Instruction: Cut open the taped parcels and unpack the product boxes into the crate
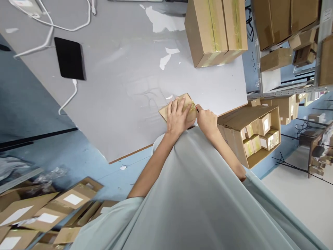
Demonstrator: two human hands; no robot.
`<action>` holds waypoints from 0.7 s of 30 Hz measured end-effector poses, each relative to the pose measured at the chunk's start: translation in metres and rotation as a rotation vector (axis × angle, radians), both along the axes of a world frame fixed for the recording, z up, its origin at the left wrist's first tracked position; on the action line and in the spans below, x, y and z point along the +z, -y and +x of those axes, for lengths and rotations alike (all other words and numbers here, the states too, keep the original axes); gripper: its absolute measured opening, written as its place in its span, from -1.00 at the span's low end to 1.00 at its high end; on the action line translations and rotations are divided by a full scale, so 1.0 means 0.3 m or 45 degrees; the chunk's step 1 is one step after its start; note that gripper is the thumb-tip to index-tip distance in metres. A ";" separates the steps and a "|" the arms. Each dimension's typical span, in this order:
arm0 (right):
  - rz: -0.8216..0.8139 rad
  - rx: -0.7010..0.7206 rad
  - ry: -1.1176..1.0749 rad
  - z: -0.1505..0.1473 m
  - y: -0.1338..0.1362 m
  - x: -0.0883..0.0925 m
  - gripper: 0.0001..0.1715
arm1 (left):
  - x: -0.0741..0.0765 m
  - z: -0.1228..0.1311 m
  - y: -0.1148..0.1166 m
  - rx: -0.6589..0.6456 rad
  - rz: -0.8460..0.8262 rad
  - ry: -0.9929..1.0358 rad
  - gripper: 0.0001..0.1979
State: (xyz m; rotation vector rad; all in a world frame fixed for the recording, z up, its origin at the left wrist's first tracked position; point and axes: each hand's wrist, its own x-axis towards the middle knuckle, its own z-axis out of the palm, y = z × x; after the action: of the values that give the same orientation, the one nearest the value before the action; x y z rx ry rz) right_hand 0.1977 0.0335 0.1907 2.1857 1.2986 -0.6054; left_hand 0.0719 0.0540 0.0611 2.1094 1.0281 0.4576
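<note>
A small cardboard box (pixel 191 113) with yellowish tape is at the near edge of the grey table, close to my body. My left hand (pixel 177 116) lies over the box with its fingers spread across the top, holding it steady. My right hand (pixel 207 120) is closed in a fist at the box's right, taped end. A small dark and red bit of a thin tool (pixel 197 108) shows at the fist, against the tape; the fingers hide the rest of it.
Two taped cardboard boxes (pixel 208 31) stand at the table's (pixel 117 86) back right. A black phone-like device (pixel 69 58) with white cables lies left. An open carton (pixel 234 121) of small boxes stands right of the table. Shelves hold boxes; more labelled boxes (pixel 73 199) lie lower left.
</note>
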 end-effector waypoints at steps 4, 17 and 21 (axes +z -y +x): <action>0.014 0.040 -0.033 0.021 0.008 -0.006 -0.41 | -0.003 0.006 0.002 0.023 0.006 -0.042 -0.21; 0.030 0.150 -0.151 0.079 0.036 0.024 -0.40 | 0.000 0.006 0.008 0.029 0.052 -0.192 -0.21; 0.083 0.172 -0.187 0.078 0.012 0.008 -0.36 | -0.001 0.005 0.004 0.028 0.033 -0.180 -0.26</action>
State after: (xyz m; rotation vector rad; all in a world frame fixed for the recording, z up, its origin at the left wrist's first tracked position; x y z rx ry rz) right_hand 0.2210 0.0299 0.1933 2.1169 1.5483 -0.6898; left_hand 0.0732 0.0529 0.0607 2.1805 1.1321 0.3375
